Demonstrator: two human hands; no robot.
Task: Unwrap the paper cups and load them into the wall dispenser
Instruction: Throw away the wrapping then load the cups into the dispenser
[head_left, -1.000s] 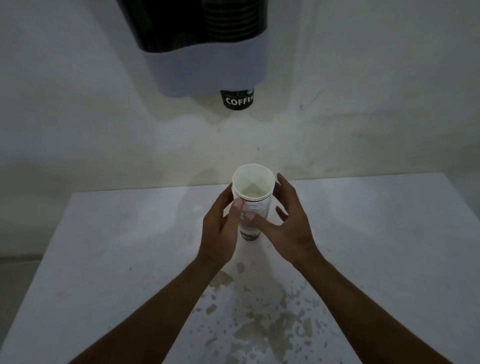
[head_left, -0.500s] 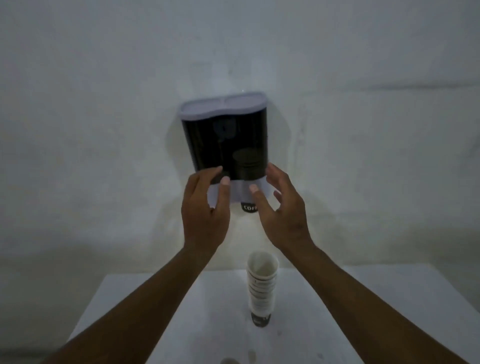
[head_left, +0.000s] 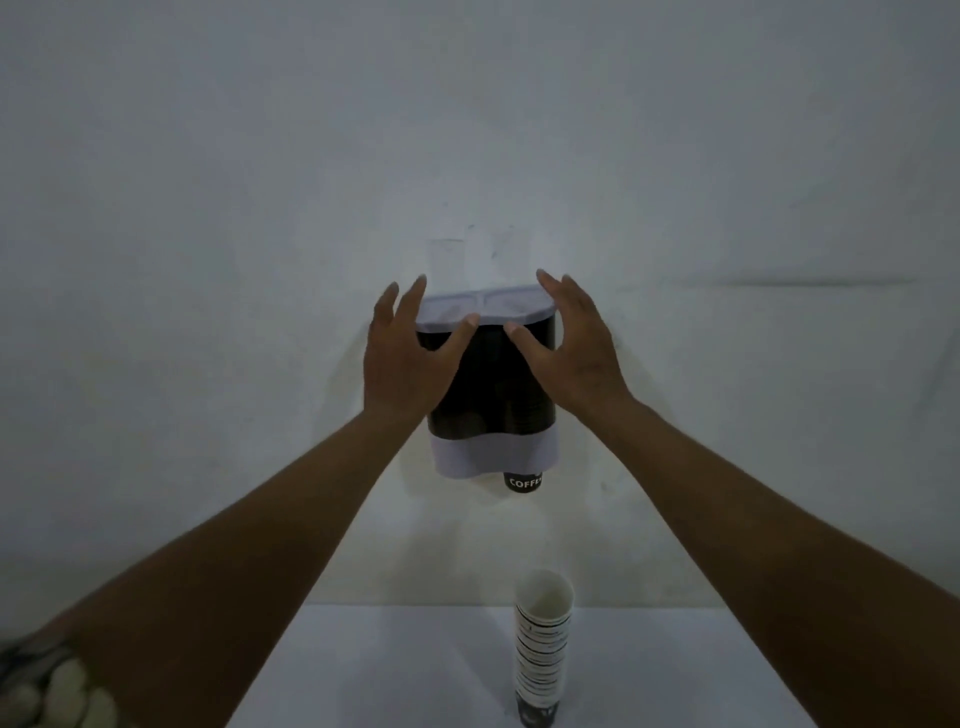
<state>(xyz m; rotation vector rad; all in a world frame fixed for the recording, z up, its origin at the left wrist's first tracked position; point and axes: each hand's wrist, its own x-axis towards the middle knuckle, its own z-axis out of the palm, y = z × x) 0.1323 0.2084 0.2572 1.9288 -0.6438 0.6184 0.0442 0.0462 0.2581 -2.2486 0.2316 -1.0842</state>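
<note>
Grey lid (head_left: 483, 312) caps the dark dispenser (head_left: 493, 384) on the wall (head_left: 208, 208); left hand (head_left: 405, 358) and right hand (head_left: 574, 353) flank its upper part, fingers spread wide, gripping nothing; whether the thumbs touch the lid's front edge I cannot tell; one cup (head_left: 523, 482) marked COFFEE pokes from the right outlet; the cup stack (head_left: 543, 644) stands upright on the white table (head_left: 389, 670) below, unwrapped, well apart from both hands.
</note>
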